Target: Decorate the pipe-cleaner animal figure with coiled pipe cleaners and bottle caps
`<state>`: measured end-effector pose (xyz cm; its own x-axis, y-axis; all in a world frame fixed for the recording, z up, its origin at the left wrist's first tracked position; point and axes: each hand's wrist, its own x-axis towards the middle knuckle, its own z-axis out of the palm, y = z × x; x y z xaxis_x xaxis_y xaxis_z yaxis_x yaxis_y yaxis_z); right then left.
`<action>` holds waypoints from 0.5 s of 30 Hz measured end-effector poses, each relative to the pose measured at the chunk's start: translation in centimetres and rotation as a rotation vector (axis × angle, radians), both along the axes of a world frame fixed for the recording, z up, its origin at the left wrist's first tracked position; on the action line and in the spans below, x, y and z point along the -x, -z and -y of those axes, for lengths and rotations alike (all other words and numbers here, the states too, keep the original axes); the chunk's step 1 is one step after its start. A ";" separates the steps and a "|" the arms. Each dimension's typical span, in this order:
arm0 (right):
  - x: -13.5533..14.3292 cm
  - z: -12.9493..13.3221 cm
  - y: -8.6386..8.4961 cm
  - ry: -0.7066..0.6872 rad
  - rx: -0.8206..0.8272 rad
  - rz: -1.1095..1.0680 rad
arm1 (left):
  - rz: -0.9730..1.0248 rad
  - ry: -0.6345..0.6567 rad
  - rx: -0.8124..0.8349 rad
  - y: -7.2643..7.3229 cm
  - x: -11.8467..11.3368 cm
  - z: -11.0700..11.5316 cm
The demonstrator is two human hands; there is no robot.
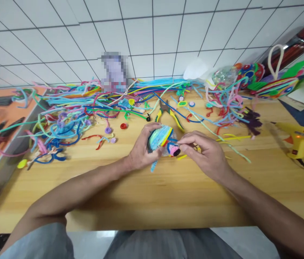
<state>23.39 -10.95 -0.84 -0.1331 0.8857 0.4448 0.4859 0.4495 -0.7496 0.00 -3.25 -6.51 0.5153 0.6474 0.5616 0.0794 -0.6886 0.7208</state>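
Observation:
My left hand [143, 147] is closed around a rounded craft piece [160, 136] covered in light blue and green pipe cleaners, with a yellow and dark blue band. A pink and black coil [174, 150] sits at its right end, in a dark blue loop. The fingertips of my right hand [203, 149] pinch a thin blue pipe cleaner [174, 141] at that same end. Whether the strand is fastened to the piece is hard to make out. Just behind the piece lie yellow-and-green handled pliers [169, 115], jaws pointing at the wall.
Loose pipe cleaners [71, 100] and small coils cover the table's back. At right stand a yellow glue gun [300, 138] with a lit orange light, and a colourful fish-like craft [276, 88]. A grey-walled tray [9, 162] borders the left; a tiled wall [165, 36] rises behind.

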 end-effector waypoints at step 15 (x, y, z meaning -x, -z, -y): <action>0.6 0.5 0.7 -0.006 -0.128 0.092 | 0.002 0.001 -0.071 0.4 -0.7 0.7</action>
